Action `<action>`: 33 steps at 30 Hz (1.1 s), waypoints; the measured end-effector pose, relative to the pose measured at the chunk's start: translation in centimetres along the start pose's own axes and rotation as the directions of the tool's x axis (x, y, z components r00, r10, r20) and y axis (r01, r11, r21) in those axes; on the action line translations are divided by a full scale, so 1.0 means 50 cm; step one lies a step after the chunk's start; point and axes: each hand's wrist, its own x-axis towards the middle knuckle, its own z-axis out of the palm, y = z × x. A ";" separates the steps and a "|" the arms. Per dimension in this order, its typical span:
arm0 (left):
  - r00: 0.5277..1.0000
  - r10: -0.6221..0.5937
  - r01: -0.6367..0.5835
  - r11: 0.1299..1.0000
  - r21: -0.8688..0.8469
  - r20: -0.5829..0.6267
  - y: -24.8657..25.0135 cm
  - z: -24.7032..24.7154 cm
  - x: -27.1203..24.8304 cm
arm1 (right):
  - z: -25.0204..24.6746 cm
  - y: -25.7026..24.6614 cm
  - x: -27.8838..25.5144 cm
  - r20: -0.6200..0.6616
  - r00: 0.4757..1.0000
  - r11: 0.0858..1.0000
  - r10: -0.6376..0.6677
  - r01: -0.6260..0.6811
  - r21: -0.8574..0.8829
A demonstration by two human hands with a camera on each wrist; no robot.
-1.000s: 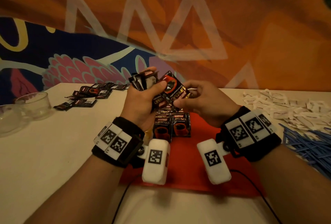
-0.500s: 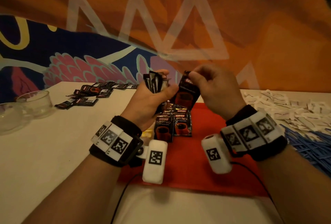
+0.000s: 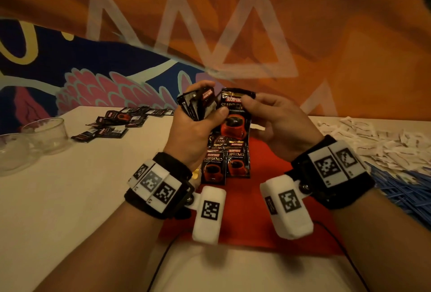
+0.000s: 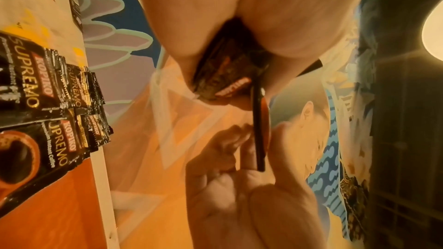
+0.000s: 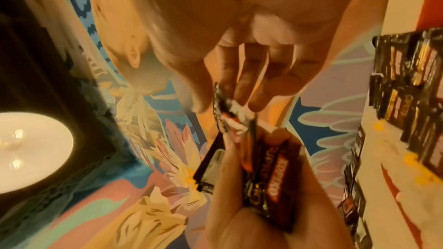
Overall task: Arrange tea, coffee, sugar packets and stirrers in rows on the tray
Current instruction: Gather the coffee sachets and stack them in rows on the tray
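Coffee sachets are what we see both hands busy with, above the far end of the red tray (image 3: 263,217). Our left hand (image 3: 193,128) grips a fanned bundle of sachets (image 3: 198,105), its fingers curled round the bundle and the thumb pressed across the front. Our right hand (image 3: 279,126) pinches the top edge of a single upright sachet (image 3: 234,116) between thumb and fingers; this sachet hangs just beside the bundle, its printed face turned to us, and the left thumb tip touches its left edge. From the left wrist view the single sachet (image 4: 260,126) shows edge-on, with the right hand's fingers (image 4: 230,139) closed on it.

On the tray, below the hands, lies a row of sachets (image 3: 226,163) laid overlapping one another in two columns, faces up. More sachets lie as a loose scatter (image 3: 121,121) on the white tabletop (image 3: 58,210) to the far left, near two clear glass bowls (image 3: 35,140). To the right of the tray we see a heap of white sugar packets (image 3: 377,137) and, nearer to us, a pile of blue stirrers (image 3: 405,186). A painted mural wall (image 3: 303,35) rises behind the tabletop.
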 end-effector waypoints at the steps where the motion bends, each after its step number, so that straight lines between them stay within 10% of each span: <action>1: 1.000 -0.014 0.014 1.000 -0.004 0.002 0.002 -0.004 0.002 | -0.001 0.000 -0.001 -0.009 0.999 0.999 -0.040 0.039 -0.034; 6: 0.995 -0.100 0.100 0.995 0.005 -0.004 0.007 -0.006 0.004 | 0.001 -0.005 -0.004 0.033 0.960 0.853 -0.277 0.262 -0.450; 11: 0.992 -0.126 0.125 0.991 -0.045 -0.025 0.006 -0.015 0.009 | -0.002 -0.010 -0.007 0.076 0.962 0.851 -0.262 0.267 -0.451; 22: 0.948 -0.240 0.203 0.962 -0.185 -0.209 0.007 -0.040 0.025 | -0.039 0.037 0.016 -0.056 0.995 0.752 0.083 -0.099 -0.652; 27: 0.889 -0.421 0.327 0.860 -0.391 -0.182 0.011 -0.071 0.027 | -0.065 0.063 0.011 -0.187 0.887 0.552 0.421 -0.415 -0.723; 33: 0.879 -0.466 0.383 0.814 -0.436 -0.098 0.016 -0.076 0.023 | -0.049 0.076 -0.001 -0.245 0.825 0.471 0.509 -0.505 -0.723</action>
